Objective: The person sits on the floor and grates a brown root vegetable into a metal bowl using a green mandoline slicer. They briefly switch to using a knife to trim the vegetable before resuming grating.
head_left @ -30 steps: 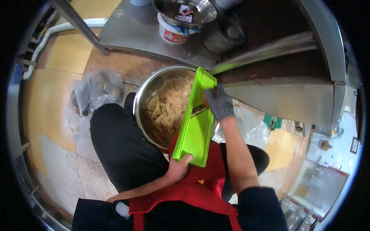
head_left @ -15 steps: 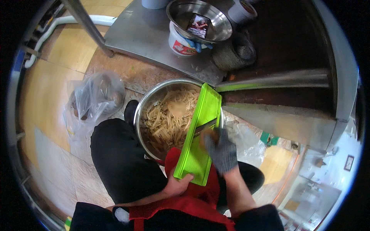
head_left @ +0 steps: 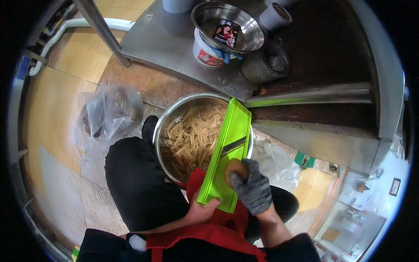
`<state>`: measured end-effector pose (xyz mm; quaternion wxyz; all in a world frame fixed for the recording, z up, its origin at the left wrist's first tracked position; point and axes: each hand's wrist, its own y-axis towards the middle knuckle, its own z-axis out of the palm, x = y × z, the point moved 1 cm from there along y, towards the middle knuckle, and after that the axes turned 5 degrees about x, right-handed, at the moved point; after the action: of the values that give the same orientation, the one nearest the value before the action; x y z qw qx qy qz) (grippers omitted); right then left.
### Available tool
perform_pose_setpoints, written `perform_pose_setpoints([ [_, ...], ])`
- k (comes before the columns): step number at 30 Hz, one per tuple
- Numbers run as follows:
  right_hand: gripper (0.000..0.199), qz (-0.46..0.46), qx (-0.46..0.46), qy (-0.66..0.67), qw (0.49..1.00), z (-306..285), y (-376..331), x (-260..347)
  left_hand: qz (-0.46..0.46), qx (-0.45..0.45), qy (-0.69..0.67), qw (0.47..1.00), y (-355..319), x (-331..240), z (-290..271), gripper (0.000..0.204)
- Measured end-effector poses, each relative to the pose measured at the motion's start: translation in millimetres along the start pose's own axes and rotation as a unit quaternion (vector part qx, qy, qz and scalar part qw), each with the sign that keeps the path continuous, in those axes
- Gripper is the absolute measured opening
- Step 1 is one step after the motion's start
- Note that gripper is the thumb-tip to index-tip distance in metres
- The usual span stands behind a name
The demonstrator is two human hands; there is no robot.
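A bright green mandoline slicer [head_left: 238, 120] with a slanted metal blade [head_left: 234, 146] leans across the right side of a round steel pot [head_left: 162, 124]. Its near end is gripped by my bare left hand [head_left: 202, 211], thumb on top of the frame. My right hand [head_left: 254, 188], in a grey knit glove, is closed around a brownish, rounded vegetable [head_left: 236, 171] whose exact kind I cannot make out. The vegetable rests on the slicer's surface, on the near side of the blade. Pale cut strips [head_left: 192, 135] fill much of the pot.
A clear plastic bag [head_left: 111, 113] with round brown items lies on the floor at left. On a low metal shelf [head_left: 152, 39] stand a white bucket [head_left: 204, 52], a steel bowl [head_left: 253, 32] holding a phone [head_left: 226, 33], and a stone mortar [head_left: 266, 67]. A metal bar [head_left: 314, 94] runs at right.
My right hand has drawn the vegetable back along the slicer toward me, uncovering the blade. My left hand keeps its hold on the slicer's near end.
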<state>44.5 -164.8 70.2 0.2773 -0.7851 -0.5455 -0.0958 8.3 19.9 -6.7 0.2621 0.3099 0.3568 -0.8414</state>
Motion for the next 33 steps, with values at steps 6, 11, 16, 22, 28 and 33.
perform_pose_setpoints([
  [6, 0.060, 0.160, -0.105, -0.063, 0.979, 28, 138, -104, -0.035, 0.045, 0.035, 0.998, 6, 4, 11, 0.031],
  [11, 0.064, 0.042, -0.096, 0.025, 0.994, 16, 170, -126, -0.012, 0.038, 0.012, 0.999, 12, -11, 15, 0.033],
  [16, 0.051, 0.003, -0.008, 0.007, 1.000, -10, 9, -17, -0.011, 0.014, -0.032, 0.999, 0, -1, 6, 0.033],
  [22, 0.061, 0.165, -0.031, -0.016, 0.986, 22, 89, -66, -0.019, 0.036, 0.005, 0.999, 2, 6, 6, 0.033],
  [28, 0.059, 0.135, -0.055, -0.016, 0.989, 25, 188, -118, -0.011, -0.003, -0.001, 1.000, 9, -7, 16, 0.035],
  [33, 0.045, 0.026, 0.000, 0.007, 1.000, -13, 12, -31, -0.019, 0.005, -0.048, 0.999, 0, -6, 17, 0.033],
])
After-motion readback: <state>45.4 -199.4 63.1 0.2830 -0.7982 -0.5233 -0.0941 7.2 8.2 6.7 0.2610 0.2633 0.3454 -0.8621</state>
